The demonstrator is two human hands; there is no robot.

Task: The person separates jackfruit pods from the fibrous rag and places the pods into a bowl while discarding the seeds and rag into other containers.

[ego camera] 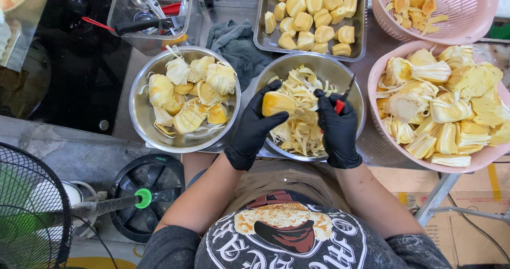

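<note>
Below my chest a black wire-guard floor fan [32, 210] stands on the floor. My black-gloved left hand [254, 126] grips a yellow jackfruit pod [277, 103]; my right hand [338, 131] is closed round a small red-handled knife [342, 100], both over the middle round steel bowl [357, 94] of pale fibrous trimmings on the steel table [380, 146]. A second steel bowl [139, 109] flanks left, a pink plastic basin [378, 72] right. Beyond lie a grey cloth [238, 44] and a steel tray [261, 35] of cleaned pods
</note>
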